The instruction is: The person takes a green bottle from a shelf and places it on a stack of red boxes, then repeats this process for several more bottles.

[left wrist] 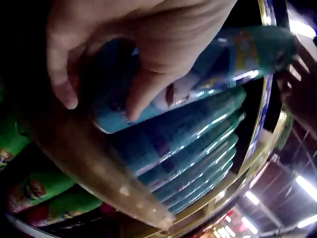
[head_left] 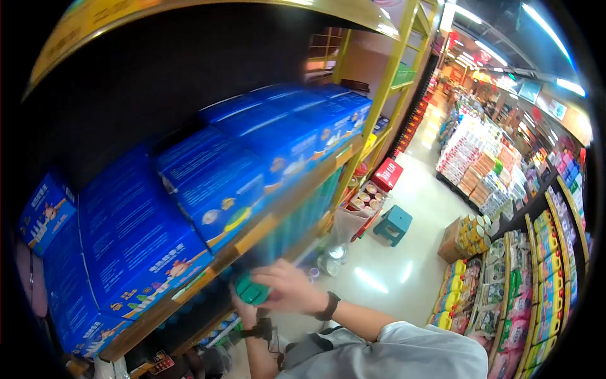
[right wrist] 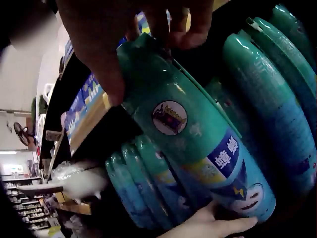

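In the right wrist view, a teal-to-blue spray can (right wrist: 198, 144) with a round emblem and a cartoon face tilts in front of the shelf stock. My left hand (left wrist: 148, 44) grips the can's lower end, thumb across the label; the right wrist view shows the same left hand (right wrist: 213, 225) at the base. At the other end, my right hand (right wrist: 138, 29) holds the green cap, thumb on one side and fingers on the other. From the head view, the green cap (head_left: 251, 290) faces up between the left hand (head_left: 242, 307) and the right hand (head_left: 290, 287).
Matching cans (right wrist: 270, 89) stand in rows close behind the held can. Green containers (left wrist: 44, 193) sit beyond a brown shelf edge (left wrist: 99, 168). Blue boxes (head_left: 139, 234) fill the shelf above the hands. A teal stool (head_left: 392, 225) stands on the aisle floor.
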A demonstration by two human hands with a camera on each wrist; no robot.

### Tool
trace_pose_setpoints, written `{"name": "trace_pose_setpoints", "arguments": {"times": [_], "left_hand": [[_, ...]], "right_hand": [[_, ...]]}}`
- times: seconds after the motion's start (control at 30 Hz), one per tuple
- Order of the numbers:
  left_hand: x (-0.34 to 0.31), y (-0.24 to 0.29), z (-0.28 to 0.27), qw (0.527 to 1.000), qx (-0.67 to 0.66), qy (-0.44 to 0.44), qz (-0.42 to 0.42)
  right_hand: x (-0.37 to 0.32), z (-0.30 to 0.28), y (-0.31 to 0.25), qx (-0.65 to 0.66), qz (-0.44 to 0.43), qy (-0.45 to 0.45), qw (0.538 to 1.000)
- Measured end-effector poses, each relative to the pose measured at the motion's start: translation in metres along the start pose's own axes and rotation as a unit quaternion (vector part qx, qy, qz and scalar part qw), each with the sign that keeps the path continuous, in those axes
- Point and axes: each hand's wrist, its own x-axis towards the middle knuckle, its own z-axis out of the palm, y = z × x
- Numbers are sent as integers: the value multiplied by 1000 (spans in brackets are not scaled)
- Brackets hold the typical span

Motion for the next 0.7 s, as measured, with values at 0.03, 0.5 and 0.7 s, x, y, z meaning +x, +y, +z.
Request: {"name": "trace_pose_setpoints", "arguments": {"times": [0.03,0.5,0.7], "left_hand": [[3,21,0,992,-105,13,-72],[-83,62,15,913,-126,-186,-340],[-99,115,167,885,-73,-207,-411]], "right_hand": [[0,-8,-1,1,-1,-4,1000],[-79,-156,53,245,66,63,965],[-150,-260,88,183,124,151,963]]}}
